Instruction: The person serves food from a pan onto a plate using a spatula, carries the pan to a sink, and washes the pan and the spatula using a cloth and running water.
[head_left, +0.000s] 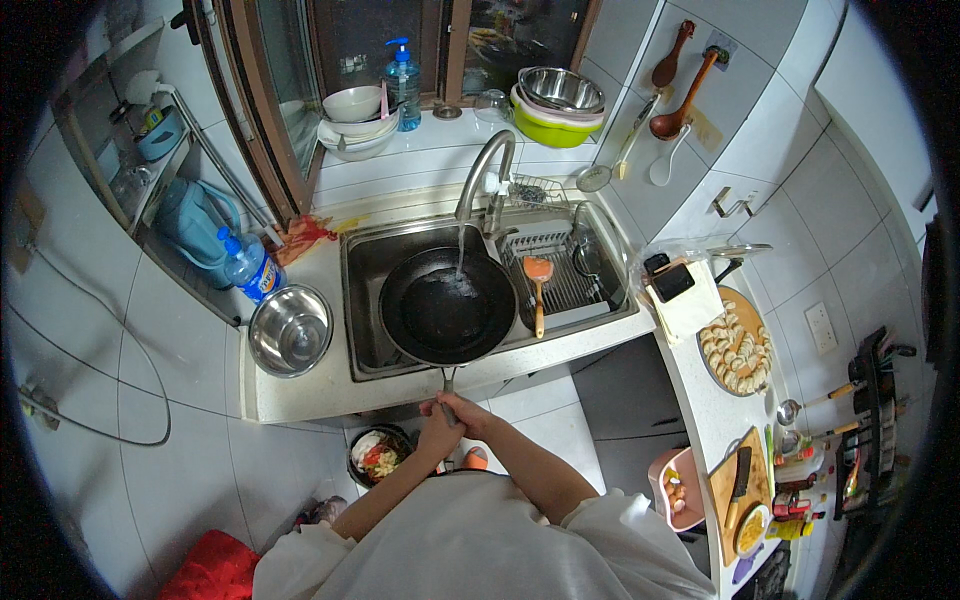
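Both of my hands are closed around the handle of a dark wok (450, 307), my left hand (441, 433) beside my right hand (466, 415). The wok sits over the left basin of a stainless-steel sink (360, 352). From the curved faucet (484, 169), water runs into the wok, and some of it lies on the wok's bottom. An orange-headed spatula with a wooden handle (538, 292) lies over the right basin, on the side of the dish rack (555, 259).
A steel bowl (290, 330) and a blue-capped bottle (251, 266) stand left of the sink. Stacked basins (559, 112) are on the windowsill. On the right counter are a round board of dumplings (735, 341) and a cutting board (724, 480) with a cleaver (739, 487). Below stands a waste bin (375, 454).
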